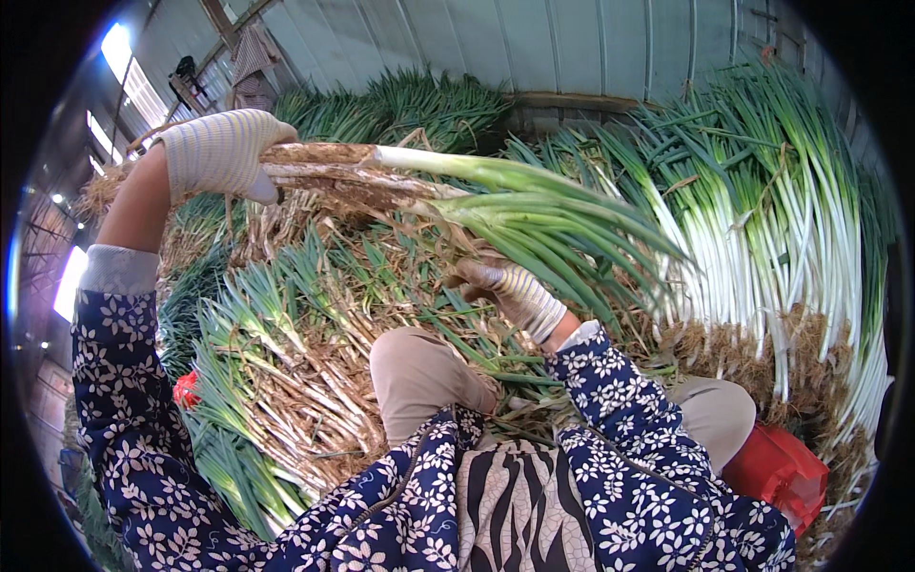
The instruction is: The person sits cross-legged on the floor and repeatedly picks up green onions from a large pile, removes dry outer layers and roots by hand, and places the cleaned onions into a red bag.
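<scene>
My left hand (218, 154), in a striped knit glove, is closed round the root-end stalks of a few long green onions (443, 168). Held up before me, they run to the right, with brown, soiled outer skins on the stalks and green leaves drooping at the far end. One stalk shows a clean white stretch. Below their middle is my right hand (511, 286), gloved too, its fingers curled at dry, loose outer leaves; whether it grips them is unclear. Soil-covered green onions (307, 393) lie in a pile at my left knee.
White-stemmed green onions (758, 236) with bushy roots are stacked at the right. More green-leaved bundles (400, 107) line the corrugated metal wall (557, 50). Leaf scraps cover the floor between my knees. A red plastic bag (775, 475) lies beside my right knee.
</scene>
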Available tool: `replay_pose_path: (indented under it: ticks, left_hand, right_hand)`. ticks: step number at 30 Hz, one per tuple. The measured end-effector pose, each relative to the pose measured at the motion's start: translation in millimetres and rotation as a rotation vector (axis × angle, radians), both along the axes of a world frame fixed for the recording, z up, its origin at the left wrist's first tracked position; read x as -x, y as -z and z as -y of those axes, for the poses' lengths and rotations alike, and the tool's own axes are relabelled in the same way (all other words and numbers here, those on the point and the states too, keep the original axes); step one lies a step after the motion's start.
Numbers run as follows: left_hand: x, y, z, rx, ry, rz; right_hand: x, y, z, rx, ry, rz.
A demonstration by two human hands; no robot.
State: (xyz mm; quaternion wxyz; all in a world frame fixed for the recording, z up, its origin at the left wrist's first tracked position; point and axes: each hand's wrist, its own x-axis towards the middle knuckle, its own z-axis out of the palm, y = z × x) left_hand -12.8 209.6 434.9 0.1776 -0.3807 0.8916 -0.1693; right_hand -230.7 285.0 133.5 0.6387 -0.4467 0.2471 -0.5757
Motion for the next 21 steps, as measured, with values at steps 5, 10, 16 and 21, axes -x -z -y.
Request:
replay_pose_path:
  ticks: [5,10,16,21]
  left_hand:
    - [53,47,3,-0.02,0.087,0.076]
    - [14,76,15,0.159,0.315,0.03]
    - [-18,62,58,0.329,0.046,-0.055]
    - [-150,1,94,0.219,0.232,-0.559]
  right_hand:
    - [-5,0,13,0.062,-0.277,0.586]
    - [-23,20,-24,0.541,0.192,-0.709]
    - [90,199,-77,-0.046,-0.567,-1.861]
    - [133,263,-103,-0.501,-0.675,-1.773]
